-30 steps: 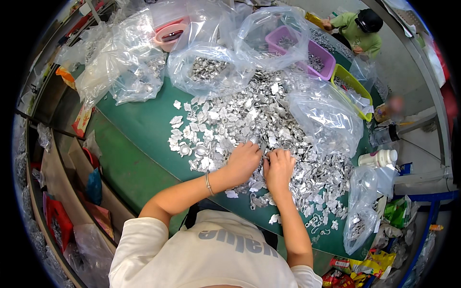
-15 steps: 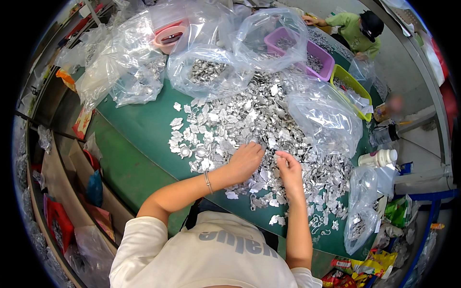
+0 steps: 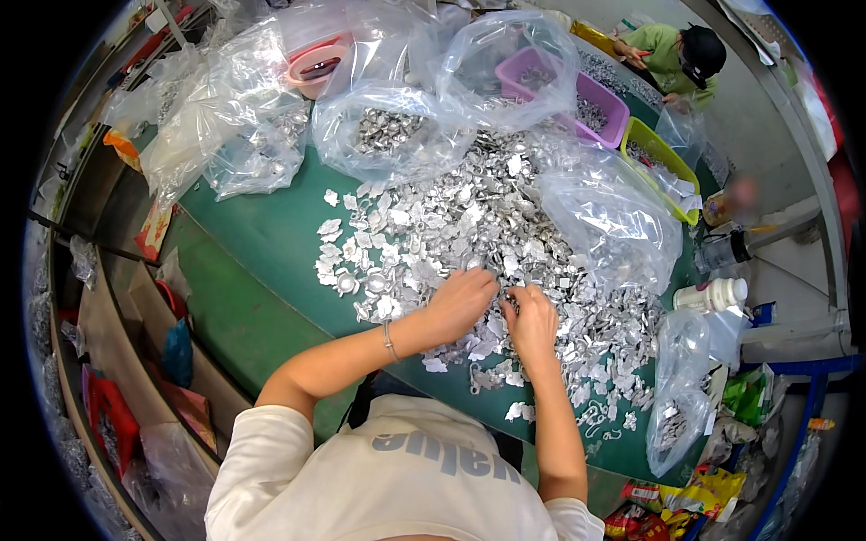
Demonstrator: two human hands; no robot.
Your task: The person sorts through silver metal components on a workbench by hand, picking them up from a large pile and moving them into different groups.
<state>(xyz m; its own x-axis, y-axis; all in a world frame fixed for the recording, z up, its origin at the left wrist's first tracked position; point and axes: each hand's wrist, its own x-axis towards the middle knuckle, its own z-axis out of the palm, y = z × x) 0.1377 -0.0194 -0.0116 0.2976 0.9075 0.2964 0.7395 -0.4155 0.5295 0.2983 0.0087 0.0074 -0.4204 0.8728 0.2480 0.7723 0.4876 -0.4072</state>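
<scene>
A broad heap of small silvery metal pieces point(image 3: 433, 216) lies across the green table, some flat and plate-like, others ring- or hook-shaped. Over its near part, my left hand point(image 3: 462, 299) is closed, fingertips bent down and pressed together; whatever they hold is hidden. Just to its right, my right hand point(image 3: 534, 323) curls its thumb and fingers down at the pieces. Its fingertips are closed too, on something too small to make out. The two hands are a short gap apart.
Behind the heap stand clear plastic bags point(image 3: 388, 135) with metal pieces, a purple basket point(image 3: 615, 126) and a yellow-green basket point(image 3: 672, 162). A white bottle point(image 3: 713, 295) lies at the right edge. Across the table, a person in green point(image 3: 667, 59) works. Shelving point(image 3: 162, 361) flanks the left.
My right hand has come left and slightly down, its raised thumb and fingers now turned down to the heap. My left hand has barely moved. The person across has shifted an arm.
</scene>
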